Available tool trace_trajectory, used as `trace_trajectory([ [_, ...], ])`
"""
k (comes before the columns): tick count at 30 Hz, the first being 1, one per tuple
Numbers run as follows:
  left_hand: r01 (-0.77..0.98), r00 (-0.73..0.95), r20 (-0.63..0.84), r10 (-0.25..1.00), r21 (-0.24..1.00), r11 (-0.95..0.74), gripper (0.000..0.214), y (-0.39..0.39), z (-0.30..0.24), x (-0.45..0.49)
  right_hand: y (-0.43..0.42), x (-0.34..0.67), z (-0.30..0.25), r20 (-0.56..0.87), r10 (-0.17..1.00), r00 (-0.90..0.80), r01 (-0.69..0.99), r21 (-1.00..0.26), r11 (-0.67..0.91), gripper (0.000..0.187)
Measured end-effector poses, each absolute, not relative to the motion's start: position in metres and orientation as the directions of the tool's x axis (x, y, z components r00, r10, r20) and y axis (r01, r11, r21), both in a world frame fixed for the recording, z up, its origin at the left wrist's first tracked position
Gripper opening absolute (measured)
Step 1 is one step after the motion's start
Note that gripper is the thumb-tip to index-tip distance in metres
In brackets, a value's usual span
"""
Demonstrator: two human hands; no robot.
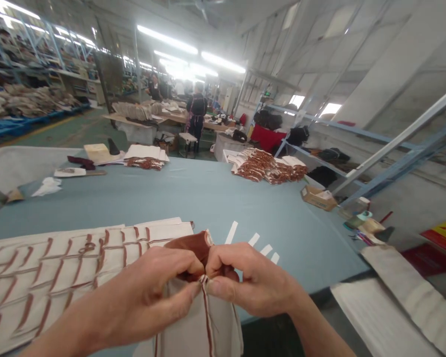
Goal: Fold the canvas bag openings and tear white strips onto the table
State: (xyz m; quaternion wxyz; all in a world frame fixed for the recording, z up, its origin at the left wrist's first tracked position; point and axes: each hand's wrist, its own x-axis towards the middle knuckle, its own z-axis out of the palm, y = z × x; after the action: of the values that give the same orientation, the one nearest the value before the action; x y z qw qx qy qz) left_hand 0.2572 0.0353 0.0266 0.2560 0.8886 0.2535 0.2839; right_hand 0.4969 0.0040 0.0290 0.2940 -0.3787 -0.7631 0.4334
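The left hand [141, 300] and right hand [254, 280] are curled nearly closed, each pinching the top edge of a brown-striped cream cloth panel [223, 322] between thumb and fingers, their knuckles almost meeting. A soft rust-brown fabric [189, 248] bunches in thick folds just behind the fingers, against the cream cloth. The panel hangs below the hands, in front of a smooth pale blue table [193, 198]. To the left, a flat, overlapping stack of cream panels [59, 277] lies on the table, marked with slanted brown bars. Thin white strips [231, 233] lie just beyond the right hand.
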Motion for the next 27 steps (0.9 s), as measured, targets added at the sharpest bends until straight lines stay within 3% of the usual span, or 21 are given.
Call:
trace_trajectory([
  [10,0.427,0.695,0.264,0.669,0.597,-0.679,0.028,0.018,0.013,0.268,0.013,0.496,0.002,0.075,0.845,-0.529,0.256,-0.936,0.243,0.016],
  [19,0.456,0.603,0.022,0.798,0.811,-0.367,0.035,0.014,-0.004,0.257,0.011,0.484,-0.008,0.157,0.861,-0.485,0.202,-0.937,0.285,0.025],
  [27,0.366,0.563,-0.012,0.827,0.9,-0.237,0.032,0.015,-0.008,0.258,0.02,0.485,-0.019,0.147,0.806,-0.573,0.033,-0.979,0.201,0.033],
])
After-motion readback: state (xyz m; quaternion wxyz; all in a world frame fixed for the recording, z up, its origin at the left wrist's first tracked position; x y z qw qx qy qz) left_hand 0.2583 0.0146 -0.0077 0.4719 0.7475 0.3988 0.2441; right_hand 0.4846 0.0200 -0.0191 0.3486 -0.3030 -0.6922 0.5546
